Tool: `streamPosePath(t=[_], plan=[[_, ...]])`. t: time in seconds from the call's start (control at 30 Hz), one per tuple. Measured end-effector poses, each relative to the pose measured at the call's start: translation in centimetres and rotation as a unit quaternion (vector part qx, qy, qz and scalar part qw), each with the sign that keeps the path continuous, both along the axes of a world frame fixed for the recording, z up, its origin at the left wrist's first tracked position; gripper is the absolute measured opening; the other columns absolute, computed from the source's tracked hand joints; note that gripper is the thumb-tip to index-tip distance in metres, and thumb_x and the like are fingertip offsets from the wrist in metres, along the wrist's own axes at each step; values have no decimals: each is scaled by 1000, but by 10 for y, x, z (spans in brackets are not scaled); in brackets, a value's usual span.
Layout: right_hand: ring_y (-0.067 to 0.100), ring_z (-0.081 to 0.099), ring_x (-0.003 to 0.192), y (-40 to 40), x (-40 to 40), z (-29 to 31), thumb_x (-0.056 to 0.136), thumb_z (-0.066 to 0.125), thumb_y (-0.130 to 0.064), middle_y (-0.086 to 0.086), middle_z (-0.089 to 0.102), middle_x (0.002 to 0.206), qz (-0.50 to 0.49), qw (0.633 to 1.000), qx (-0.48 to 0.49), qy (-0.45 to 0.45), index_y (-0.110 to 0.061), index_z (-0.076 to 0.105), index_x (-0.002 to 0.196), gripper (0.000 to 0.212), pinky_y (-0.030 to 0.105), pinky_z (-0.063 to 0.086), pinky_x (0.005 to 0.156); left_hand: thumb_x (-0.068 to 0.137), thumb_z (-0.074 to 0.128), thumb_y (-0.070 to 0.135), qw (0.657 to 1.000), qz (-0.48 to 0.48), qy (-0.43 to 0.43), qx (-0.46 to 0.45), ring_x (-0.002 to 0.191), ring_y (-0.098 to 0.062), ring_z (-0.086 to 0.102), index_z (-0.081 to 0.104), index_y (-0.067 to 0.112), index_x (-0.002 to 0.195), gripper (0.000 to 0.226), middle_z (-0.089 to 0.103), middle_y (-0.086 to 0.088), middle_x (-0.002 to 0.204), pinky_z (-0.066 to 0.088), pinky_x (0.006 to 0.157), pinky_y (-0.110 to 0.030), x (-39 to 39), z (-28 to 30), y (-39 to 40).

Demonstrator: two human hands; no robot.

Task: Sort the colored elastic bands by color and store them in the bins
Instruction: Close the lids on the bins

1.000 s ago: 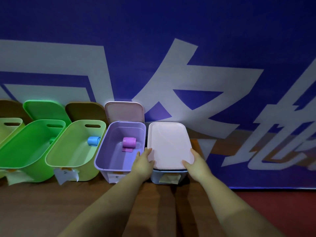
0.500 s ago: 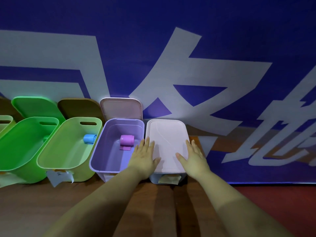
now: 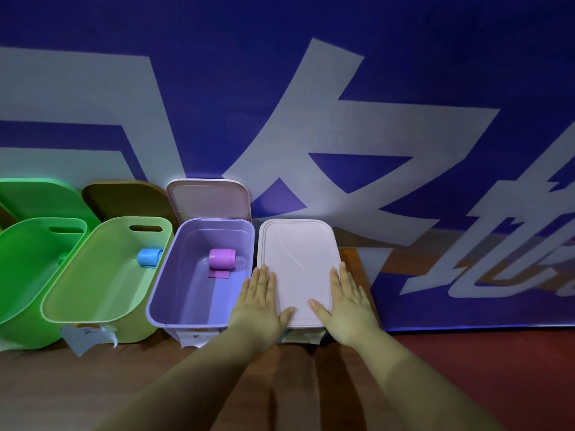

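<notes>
Both hands lie flat, palms down, on the pale pink lid (image 3: pixel 297 259) that covers the rightmost bin. My left hand (image 3: pixel 259 309) rests on the lid's near left edge, my right hand (image 3: pixel 348 306) on its near right edge, fingers spread. To the left stands an open purple bin (image 3: pixel 174 306) with a purple rolled elastic band (image 3: pixel 221 259) inside. Further left, a light green bin (image 3: pixel 102 318) holds a blue rolled band (image 3: pixel 148 257). A bright green bin (image 3: pixel 18 331) sits at the far left; a green item shows at its right inner wall.
The bins stand in a row on a wooden floor (image 3: pixel 155 384) against a blue banner (image 3: pixel 311 88) with large white characters. Loose lids lean behind the open bins: pink (image 3: pixel 208 197), brown (image 3: pixel 124 197), green (image 3: pixel 40 194). Paper labels (image 3: pixel 87 337) hang on the bin fronts. Red floor (image 3: pixel 497 368) lies to the right.
My hands moved from gripping the lid's near corners to lying flat on top of it. The view shifted slightly to the right.
</notes>
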State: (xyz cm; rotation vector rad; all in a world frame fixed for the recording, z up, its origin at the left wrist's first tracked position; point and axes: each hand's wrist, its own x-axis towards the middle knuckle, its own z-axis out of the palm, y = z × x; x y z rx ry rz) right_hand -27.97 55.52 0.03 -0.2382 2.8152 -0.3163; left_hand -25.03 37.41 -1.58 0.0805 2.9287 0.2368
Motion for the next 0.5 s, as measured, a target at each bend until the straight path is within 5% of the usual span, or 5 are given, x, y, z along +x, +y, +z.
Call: streamPosePath(t=[0.1,0.3,0.37,0.43,0.5], plan=[[20,-9,146,0,-1,-1,93,23,-63,3,-24,156,6,1000,20,0,-16,-15,149,82,38,-4,117,49,-26,69,1000,6,-7,7,144,-24,-19,-16,5,147,117,-23,-12,155,-14,114,-33,-2,-2,0],[21,-6,147,1,4,0,93,22,-64,3,-19,157,-4,999,34,18,-16,-12,150,82,40,-3,118,26,-49,73,1000,-15,-5,-2,144,-24,-17,-14,6,147,143,-22,-12,155,-15,112,-31,-1,3,2],[21,-7,147,2,6,2,92,23,-64,4,-15,158,-7,999,42,29,-16,-8,151,82,40,-5,117,39,-35,83,1000,-12,-12,-4,146,-26,-10,-5,3,149,138,-14,-13,157,-16,112,-31,-1,7,-1],[22,-7,147,1,2,5,91,25,-65,5,-7,159,-9,998,46,41,-14,1,151,82,40,-6,117,66,2,76,999,-26,44,-10,138,-38,29,34,-5,141,114,28,-23,150,3,115,-36,-8,9,-5],[23,-2,147,-2,-8,10,87,21,-68,5,6,159,-20,997,37,70,-13,19,146,81,40,-4,117,72,32,62,992,-35,123,-11,90,-36,62,67,4,97,72,64,-15,100,40,94,-42,-19,10,-9]])
